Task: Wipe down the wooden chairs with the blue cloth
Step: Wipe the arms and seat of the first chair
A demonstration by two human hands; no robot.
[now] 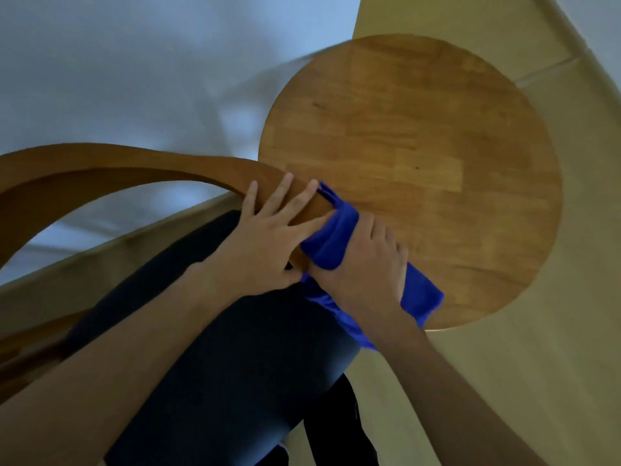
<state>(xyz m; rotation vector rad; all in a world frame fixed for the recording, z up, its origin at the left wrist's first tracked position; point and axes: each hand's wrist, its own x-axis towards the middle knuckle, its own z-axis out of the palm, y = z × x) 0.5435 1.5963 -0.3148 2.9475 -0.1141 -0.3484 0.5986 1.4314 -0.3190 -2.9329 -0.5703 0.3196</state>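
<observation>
A wooden chair fills the view from above, with a round seat point(420, 163) and a curved backrest rail point(100, 166) arching to the left. My left hand point(265, 237) lies flat with spread fingers on the end of the rail where it meets the seat. My right hand point(363, 264) grips a bunched blue cloth point(331, 240) against the near edge of the seat, right beside the left hand. Part of the cloth hangs out below and to the right of the hand.
My leg in dark trousers point(235, 348) stands close under the rail. Pale wooden floor point(537, 364) lies to the right and below. A white wall point(134, 79) rises behind the chair at the upper left.
</observation>
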